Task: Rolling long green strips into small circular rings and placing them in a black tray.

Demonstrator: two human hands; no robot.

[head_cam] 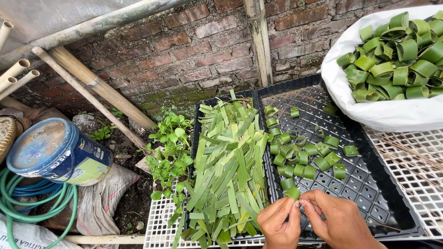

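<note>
My left hand [279, 223] and my right hand [339, 220] meet at the bottom of the view, fingertips pinched together on a small rolled green leaf ring [292, 192]. Just left of them lies a heap of flat cut green leaf strips [228, 166] in a black plastic tray [196, 133]. Beyond my hands, several finished leaf rings [302, 157] lie scattered in a second black grid tray [369, 184].
A white sack [369, 115] full of leaf rings sits at the upper right. White mesh trays [415, 175] lie underneath. A blue paint bucket [55, 152], green hose [27, 207], bamboo poles [97, 87], small green seedlings [173, 147] and a brick wall [194, 50] stand left and behind.
</note>
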